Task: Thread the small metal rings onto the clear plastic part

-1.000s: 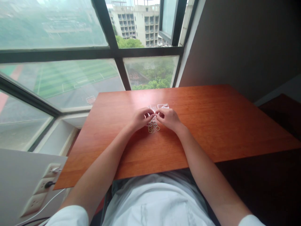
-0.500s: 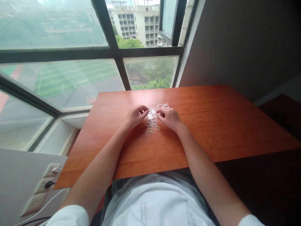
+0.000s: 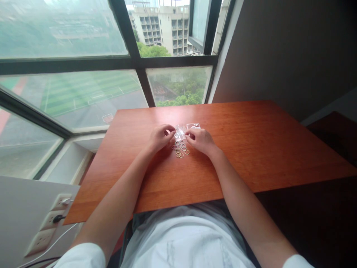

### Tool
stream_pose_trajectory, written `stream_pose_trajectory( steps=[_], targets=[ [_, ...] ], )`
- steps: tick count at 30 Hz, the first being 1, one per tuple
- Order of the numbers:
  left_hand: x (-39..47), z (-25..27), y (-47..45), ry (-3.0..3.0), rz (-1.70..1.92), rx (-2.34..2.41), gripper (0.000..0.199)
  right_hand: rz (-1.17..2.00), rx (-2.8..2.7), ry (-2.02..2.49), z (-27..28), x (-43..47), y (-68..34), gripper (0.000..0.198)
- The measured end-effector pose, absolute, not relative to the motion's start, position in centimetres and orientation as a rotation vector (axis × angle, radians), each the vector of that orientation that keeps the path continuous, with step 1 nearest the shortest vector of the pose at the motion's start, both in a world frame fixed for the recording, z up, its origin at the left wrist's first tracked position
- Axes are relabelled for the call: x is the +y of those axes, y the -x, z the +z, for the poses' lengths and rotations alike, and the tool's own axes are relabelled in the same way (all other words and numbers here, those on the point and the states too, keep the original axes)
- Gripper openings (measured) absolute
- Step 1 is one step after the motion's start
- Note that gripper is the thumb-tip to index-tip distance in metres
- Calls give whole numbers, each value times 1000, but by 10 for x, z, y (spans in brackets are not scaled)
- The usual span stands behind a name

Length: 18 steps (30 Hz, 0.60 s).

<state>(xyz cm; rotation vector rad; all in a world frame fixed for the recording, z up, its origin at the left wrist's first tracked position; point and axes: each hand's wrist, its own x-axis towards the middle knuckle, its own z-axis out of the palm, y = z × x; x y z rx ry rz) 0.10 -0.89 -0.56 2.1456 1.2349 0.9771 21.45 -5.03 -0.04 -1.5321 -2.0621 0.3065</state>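
Note:
Between my hands is a small clear plastic box (image 3: 182,137) with compartments; a ring shows at its left side. My left hand (image 3: 162,137) is at the box's left edge, thumb and fingertips pinched together; whatever is between them is too small to make out. At the opposite edge, my right hand (image 3: 201,140) has its thumb and fingers closed on the box's side. Just in front of the box, several thin, pale rings (image 3: 187,152) lie in a loose, partly overlapping cluster.
A clear lid-like piece (image 3: 196,125) with small dark marks lies behind my right fingers. The brown wooden table (image 3: 245,149) reaches far to the right. Beyond its back edge are dark window frames (image 3: 141,63). Wall sockets (image 3: 50,219) with plugs and cords are at lower left.
My left fingertips have drawn back slightly to the left. The ring near them now sits a little lower, in the left side of the box. My right hand has barely moved.

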Motion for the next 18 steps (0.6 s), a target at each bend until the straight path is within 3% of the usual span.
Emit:
stream_pose_trajectory(
  steps=[9,18],
  targets=[
    [-7,-9,0,-2167,895,1326,14,325,-2033,1626,-2,-50,-215,21],
    [-3,-13,2,-2169,921,1356,18,386,-2151,1367,-4,-53,-208,22]
  ],
)
